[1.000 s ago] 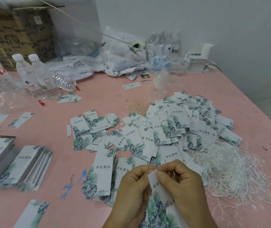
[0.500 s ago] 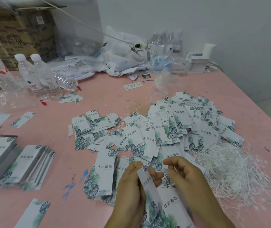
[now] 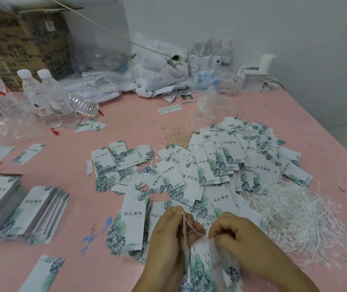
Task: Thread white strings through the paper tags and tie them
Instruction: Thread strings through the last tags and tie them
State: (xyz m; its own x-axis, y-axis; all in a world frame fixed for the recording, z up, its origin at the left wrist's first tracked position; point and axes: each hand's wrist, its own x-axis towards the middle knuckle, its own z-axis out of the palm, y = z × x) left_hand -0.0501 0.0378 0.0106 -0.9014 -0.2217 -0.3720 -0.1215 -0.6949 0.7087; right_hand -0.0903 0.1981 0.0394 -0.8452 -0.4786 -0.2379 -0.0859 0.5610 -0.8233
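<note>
Near the pink tabletop's (image 3: 252, 114) front edge, left hand (image 3: 166, 239) pinches a tag's (image 3: 186, 232) top; right hand (image 3: 235, 232) pinches its string (image 3: 191, 227) taut beside.

tags (image 3: 208, 169): smooth printed paper card
strings (image 3: 299, 216): thin white cord
table (image 3: 126, 114): matt pink, scuffed
bottles (image 3: 56, 100): clear glossy plastic
box (image 3: 21, 43): brown cardboard

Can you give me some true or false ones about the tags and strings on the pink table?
1. The left hand pinches a tag near its top. True.
2. The loose white strings lie left of the hands. False: they lie on the right.
3. A string runs from the tag to the right hand. True.
4. All the water bottles stand upright. False: one lies on its side.
</note>
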